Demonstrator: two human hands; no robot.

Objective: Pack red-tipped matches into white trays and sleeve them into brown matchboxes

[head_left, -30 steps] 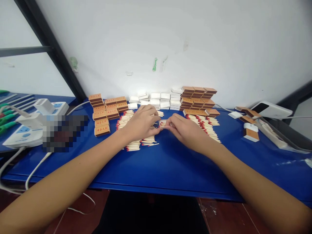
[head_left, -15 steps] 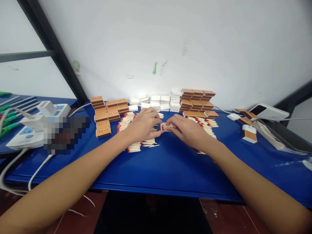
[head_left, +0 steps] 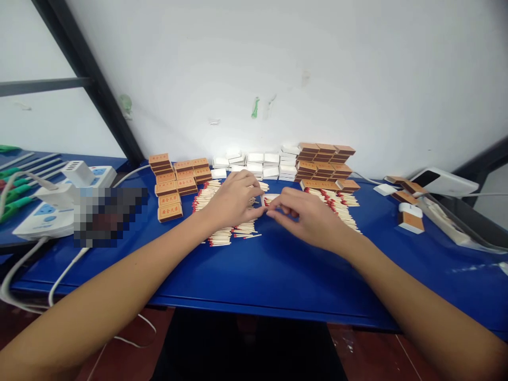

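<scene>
A small white matchbox tray (head_left: 271, 196) with red-tipped matches in it lies between my hands. My left hand (head_left: 240, 200) grips the tray's left end between thumb and fingers. My right hand (head_left: 298, 214) is at its near right side, with thumb and forefinger pinched together at the near edge; what they hold, if anything, is too small to make out. Loose matches (head_left: 216, 237) lie in a heap beneath and beside my left hand. More matches (head_left: 345, 211) are spread beyond my right hand, which partly hides them.
Stacked brown matchboxes stand at left (head_left: 170, 211) and right (head_left: 325, 169). White trays (head_left: 254, 159) are piled along the wall between them. A power strip (head_left: 43, 217) with cables is at far left, and a white device (head_left: 448, 181) at far right. The blue table's front edge (head_left: 254, 316) is nearest me.
My right hand has shifted slightly toward me and its fingers have moved off the tray's middle to its near edge, uncovering red match heads. My left hand stays on the tray. The view has shifted slightly.
</scene>
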